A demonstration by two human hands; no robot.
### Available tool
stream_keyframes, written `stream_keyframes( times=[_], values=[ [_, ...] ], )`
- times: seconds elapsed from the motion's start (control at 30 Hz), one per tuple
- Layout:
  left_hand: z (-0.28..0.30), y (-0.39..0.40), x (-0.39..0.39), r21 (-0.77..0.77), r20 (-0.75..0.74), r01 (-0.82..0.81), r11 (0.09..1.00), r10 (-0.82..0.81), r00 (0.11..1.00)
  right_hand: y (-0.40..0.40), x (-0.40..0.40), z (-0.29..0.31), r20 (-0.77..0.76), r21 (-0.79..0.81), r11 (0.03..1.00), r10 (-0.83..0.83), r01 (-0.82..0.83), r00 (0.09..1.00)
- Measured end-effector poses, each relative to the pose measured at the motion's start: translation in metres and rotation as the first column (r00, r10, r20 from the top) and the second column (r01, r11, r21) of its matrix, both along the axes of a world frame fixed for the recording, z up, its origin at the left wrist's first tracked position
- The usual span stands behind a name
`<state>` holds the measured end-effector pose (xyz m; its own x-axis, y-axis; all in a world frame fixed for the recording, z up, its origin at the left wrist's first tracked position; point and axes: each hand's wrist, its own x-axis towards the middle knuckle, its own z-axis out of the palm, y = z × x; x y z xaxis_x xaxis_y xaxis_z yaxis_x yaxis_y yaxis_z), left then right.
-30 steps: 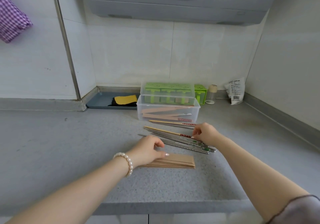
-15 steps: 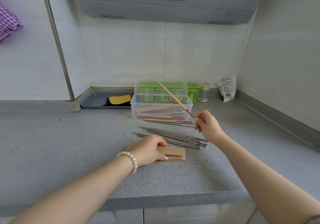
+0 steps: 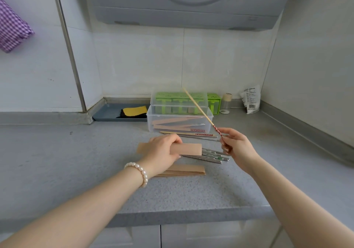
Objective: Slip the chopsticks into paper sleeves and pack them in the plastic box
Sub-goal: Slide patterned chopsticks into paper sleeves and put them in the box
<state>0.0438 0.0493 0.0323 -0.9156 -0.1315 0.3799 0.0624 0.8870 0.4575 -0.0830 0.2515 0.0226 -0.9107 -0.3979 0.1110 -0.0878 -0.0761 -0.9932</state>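
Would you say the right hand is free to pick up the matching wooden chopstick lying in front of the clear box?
Probably not yet: the right hand already pinches a wooden chopstick. The matching chopstick lies uncovered on the counter, close by.

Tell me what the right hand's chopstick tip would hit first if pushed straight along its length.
Likely the green box stacked behind the clear plastic box. The wooden chopstick in the right hand points up and back over it, though depth is unclear.
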Motion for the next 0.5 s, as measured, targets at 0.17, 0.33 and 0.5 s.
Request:
stream_keyframes(
  times=[0.17,0.33,0.5],
  values=[
    [0.001,-0.004,0.003,0.049,0.069,-0.049,0.998,0.045,0.997,0.006,0.009,0.007,-0.04,0.117,0.993,0.008,-0.003,0.999],
    [0.003,0.004,0.003,0.117,0.135,0.01,0.993,-0.026,0.991,-0.013,0.032,0.01,0.033,0.204,0.973,0.101,-0.106,0.994],
    [0.007,0.013,0.003,0.187,0.162,0.089,0.978,-0.12,0.98,-0.031,0.043,0.01,-0.025,0.184,0.976,0.125,-0.118,0.992]
  ],
)
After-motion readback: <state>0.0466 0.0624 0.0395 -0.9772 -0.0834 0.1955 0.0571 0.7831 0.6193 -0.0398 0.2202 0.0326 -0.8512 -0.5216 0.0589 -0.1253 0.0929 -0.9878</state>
